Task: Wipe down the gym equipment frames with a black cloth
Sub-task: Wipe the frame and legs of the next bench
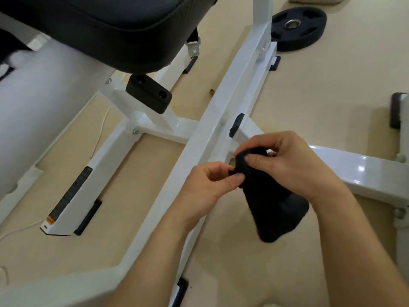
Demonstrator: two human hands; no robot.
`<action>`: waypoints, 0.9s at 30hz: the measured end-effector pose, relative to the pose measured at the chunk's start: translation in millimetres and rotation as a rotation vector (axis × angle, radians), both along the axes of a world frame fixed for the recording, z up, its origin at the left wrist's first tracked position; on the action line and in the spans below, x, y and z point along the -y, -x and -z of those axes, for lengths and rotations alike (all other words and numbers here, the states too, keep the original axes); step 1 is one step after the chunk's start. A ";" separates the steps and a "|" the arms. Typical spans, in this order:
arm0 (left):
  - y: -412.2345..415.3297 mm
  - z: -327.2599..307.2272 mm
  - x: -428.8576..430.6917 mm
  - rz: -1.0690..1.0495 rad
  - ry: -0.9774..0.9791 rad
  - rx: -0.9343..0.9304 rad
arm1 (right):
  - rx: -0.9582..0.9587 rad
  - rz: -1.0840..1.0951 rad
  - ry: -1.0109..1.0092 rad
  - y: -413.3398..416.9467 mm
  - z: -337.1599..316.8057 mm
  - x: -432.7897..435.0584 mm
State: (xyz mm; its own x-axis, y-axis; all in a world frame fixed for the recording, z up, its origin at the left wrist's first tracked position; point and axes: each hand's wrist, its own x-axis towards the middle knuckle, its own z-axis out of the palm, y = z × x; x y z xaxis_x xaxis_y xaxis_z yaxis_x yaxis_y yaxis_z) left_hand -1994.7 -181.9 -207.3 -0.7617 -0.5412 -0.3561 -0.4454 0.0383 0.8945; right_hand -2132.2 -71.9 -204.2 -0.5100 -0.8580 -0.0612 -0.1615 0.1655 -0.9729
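A black cloth (pixel 278 209) hangs between both hands, bunched at the top and drooping toward the floor. My left hand (pixel 208 187) pinches its upper edge between thumb and fingers. My right hand (pixel 285 160) grips the bunched top from the right, thumb pressed onto the fabric. Both hands hover just above the long white frame beam (pixel 221 111) that runs diagonally from lower left to upper right. A second white beam (pixel 354 169) extends right from under my right hand. The cloth is held off the frame, not touching it.
A black padded seat (pixel 106 25) overhangs the upper left. A black rubber stopper (pixel 149 94) sits on a white bracket below it. A black weight plate (pixel 296 27) lies on the beige floor at the top right. Thin white cable (pixel 99 138) trails at left.
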 end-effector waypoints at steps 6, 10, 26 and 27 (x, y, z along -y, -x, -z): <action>-11.9 -9.6 2.8 -0.371 -0.133 -0.285 | -0.211 0.008 -0.253 18.1 -1.5 -17.7; -29.5 -28.4 5.1 -0.595 0.105 -0.192 | -0.349 0.011 -0.432 16.9 -2.7 -1.0; -63.6 35.7 40.8 -0.018 0.618 0.532 | -0.564 -0.307 -0.096 -93.4 73.3 85.3; -54.4 40.2 44.2 0.012 0.693 0.609 | -0.501 -0.249 -0.104 -79.6 70.5 84.8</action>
